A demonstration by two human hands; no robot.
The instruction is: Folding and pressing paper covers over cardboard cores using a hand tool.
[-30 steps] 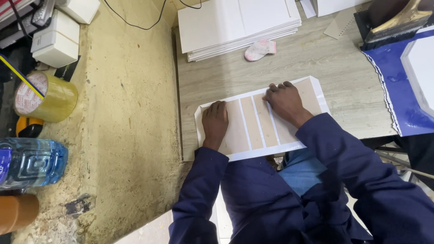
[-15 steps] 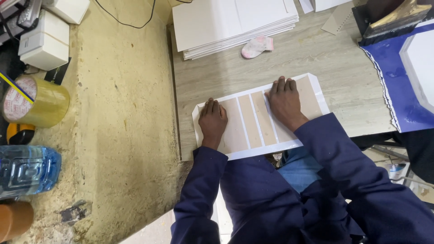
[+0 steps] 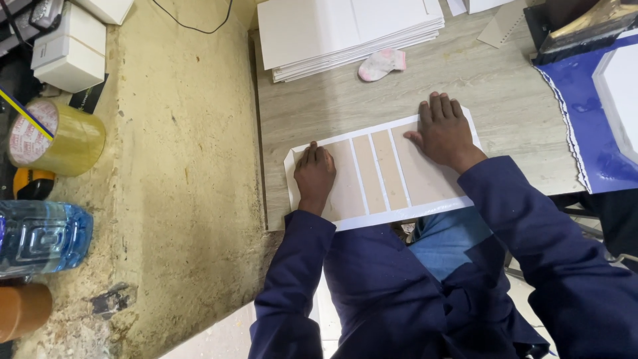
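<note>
A white sheet [image 3: 399,211] with several tan cardboard panels [image 3: 380,171] glued on it lies at the near edge of the wooden table [image 3: 332,106]. My left hand [image 3: 315,176] rests on the leftmost panel with fingers curled, knuckles down. My right hand [image 3: 444,131] lies flat, fingers together, pressing the rightmost panel near the sheet's far right corner. Neither hand holds anything. Both arms wear dark blue sleeves.
A stack of white boards [image 3: 345,30] and a small pink cloth [image 3: 381,64] lie at the table's far side. A blue sheet [image 3: 585,100] covers the right. On the left ledge stand a tape roll [image 3: 56,138], a water bottle [image 3: 40,236] and white boxes [image 3: 70,53].
My right hand has slid rightward along the sheet, from the middle panels to the rightmost one. My left hand stays on the left panel.
</note>
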